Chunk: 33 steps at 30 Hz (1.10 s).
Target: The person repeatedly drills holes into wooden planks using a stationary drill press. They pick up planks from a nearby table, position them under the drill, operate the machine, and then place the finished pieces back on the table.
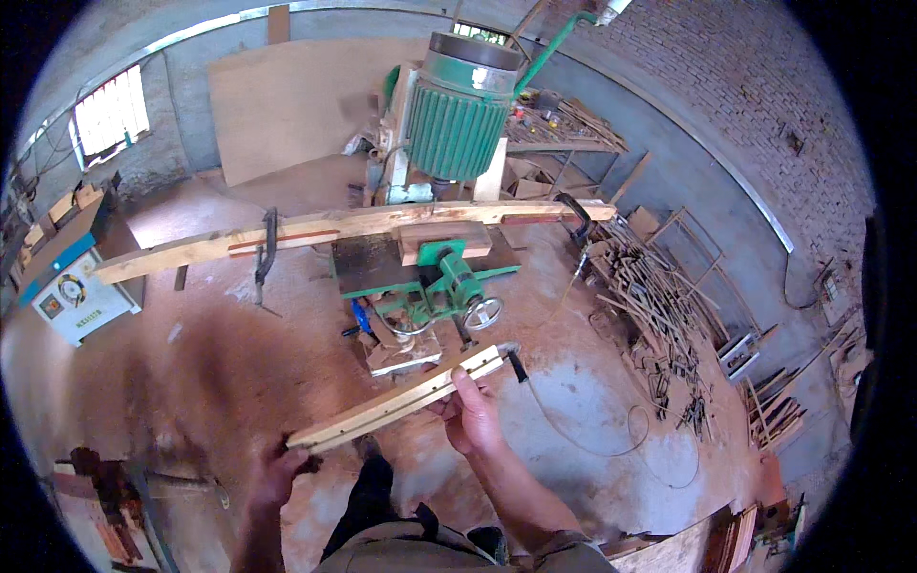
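- Left hand point(277, 473) fingers are closing around the near end of a wooden strip point(396, 401).
- Right hand point(470, 415) fingers are gripping its far end, below the green machine point(435, 277).

A workshop with a reddish, sawdust-strewn concrete floor point(220, 363) and a bare brick wall point(755, 86) on the right. Daylight enters through a barred window point(112, 112) at far left. A large plywood sheet point(296, 105) leans on the grey back wall — offcut wood scraps point(659, 306) pile along the right side.
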Tool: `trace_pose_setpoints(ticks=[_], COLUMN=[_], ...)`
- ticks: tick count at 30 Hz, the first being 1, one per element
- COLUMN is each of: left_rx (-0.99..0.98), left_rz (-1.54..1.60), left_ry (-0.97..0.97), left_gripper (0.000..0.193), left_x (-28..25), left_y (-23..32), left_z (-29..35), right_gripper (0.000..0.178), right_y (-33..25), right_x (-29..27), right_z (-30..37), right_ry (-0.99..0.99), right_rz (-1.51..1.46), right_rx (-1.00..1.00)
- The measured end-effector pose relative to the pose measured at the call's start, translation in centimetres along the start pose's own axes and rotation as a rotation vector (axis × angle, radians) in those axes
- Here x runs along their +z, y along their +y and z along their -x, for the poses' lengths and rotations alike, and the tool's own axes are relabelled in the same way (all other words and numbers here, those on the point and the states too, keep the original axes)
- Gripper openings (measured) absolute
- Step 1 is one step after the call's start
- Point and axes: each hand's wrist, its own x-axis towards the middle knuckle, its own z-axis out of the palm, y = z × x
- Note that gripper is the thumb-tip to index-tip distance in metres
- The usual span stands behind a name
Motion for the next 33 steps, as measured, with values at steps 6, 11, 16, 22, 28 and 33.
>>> trace_pose_setpoints(ticks=[6, 11, 16, 22, 28, 33], left_rx=[0.223, 0.331, 0.358, 0.352, 0.398, 0.413], left_rz=[0.781, 0.673, 0.579, 0.492, 0.415, 0.342], left_ry=[0.126, 0.084, 0.070, 0.280, 0.471, 0.452], left_gripper=[0.036, 0.024, 0.020, 0.023, 0.028, 0.027], left_x=[6.6, 7.1, 3.9, 2.7, 5.4, 4.0], left_y=[2.4, 6.1, 10.0, 10.1, 11.4, 12.2], left_z=[-10.3, -19.9, -29.8, -39.5, -43.1, -44.2], right_gripper=[0.024, 0.040, 0.038, 0.063, 0.083, 0.097], right_y=[-1.3, -3.3, -10.2, -16.3, -15.5, -14.1], right_x=[1.5, -0.3, -5.2, -10.7, -14.9, -15.1], right_z=[-8.2, -16.1, -23.0, -33.5, -44.0, -48.9], right_ry=[0.050, 0.027, -0.078, -0.052, -0.435, -0.676], right_rz=[-0.178, 0.202, 0.812, 1.794, 2.217, 2.044], right_rx=[0.008, 0.260, 0.057, -0.437, -0.464, -0.529])
